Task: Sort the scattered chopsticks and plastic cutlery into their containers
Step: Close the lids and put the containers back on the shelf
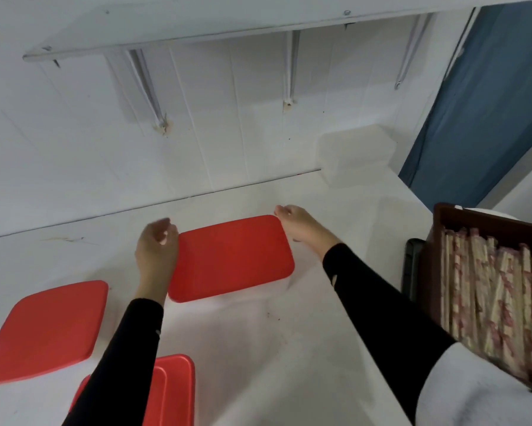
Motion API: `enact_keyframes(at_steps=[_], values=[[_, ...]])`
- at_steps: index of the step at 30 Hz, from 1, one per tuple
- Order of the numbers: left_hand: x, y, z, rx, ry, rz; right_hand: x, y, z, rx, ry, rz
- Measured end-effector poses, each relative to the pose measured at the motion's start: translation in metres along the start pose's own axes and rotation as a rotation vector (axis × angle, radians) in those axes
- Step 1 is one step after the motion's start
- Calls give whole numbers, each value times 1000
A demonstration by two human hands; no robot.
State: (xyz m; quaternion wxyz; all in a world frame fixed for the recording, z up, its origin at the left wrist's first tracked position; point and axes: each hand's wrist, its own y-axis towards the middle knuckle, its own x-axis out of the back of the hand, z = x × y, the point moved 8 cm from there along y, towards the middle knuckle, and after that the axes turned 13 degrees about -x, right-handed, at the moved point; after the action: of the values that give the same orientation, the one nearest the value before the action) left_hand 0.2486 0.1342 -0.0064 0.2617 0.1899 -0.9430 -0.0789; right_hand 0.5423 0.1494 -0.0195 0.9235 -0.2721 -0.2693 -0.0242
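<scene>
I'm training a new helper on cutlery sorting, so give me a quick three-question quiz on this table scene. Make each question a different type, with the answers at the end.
1. True or false: the brown box holds wrapped chopsticks.
2. The left hand and right hand flank which red lid: A) middle lid, B) left one, C) nearest one?
3. Fill in: the clear containers stand at the table's far ___ corner.
Key: 1 true; 2 A; 3 right.
</scene>
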Motion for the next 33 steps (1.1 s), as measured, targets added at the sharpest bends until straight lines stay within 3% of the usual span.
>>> enact_keyframes(at_steps=[2, 5, 7, 9, 13, 16, 19, 21, 25, 29, 31, 33], values=[[-2, -17, -47, -172, -49, -98, 42, -16, 4, 45, -50, 13], [-57, -75, -104, -266, -189, 102, 129, -56, -17, 104, 44, -44], [-107, -130, -108, -185, -257, 324, 177, -78, -51, 117, 28, -102], [-152, -202, -93, 10, -327, 514, 225, -95, -104, 88, -59, -238], [-194, -314, -76, 180, -237, 709, 314, -129, -211, -60, -172, -627], [-200, -343, -81, 255, -175, 690, 338, -126, -280, -288, -132, -570], [-209, -349, -85, 237, -76, 672, 321, -117, -312, -397, 256, -416], [-215, -347, -88, 126, 87, 650, 313, -118, -314, -393, 413, -387], [-214, -332, -94, 8, 229, 654, 316, -135, -305, -330, 448, -467], [-155, -256, -86, 177, 191, 438, 311, -148, -303, -300, 613, -453], [-120, -223, -101, 219, 36, 365, 308, -153, -301, -303, 680, -422], [-96, -204, -135, 151, -142, 314, 304, -152, -301, -303, 703, -402]])
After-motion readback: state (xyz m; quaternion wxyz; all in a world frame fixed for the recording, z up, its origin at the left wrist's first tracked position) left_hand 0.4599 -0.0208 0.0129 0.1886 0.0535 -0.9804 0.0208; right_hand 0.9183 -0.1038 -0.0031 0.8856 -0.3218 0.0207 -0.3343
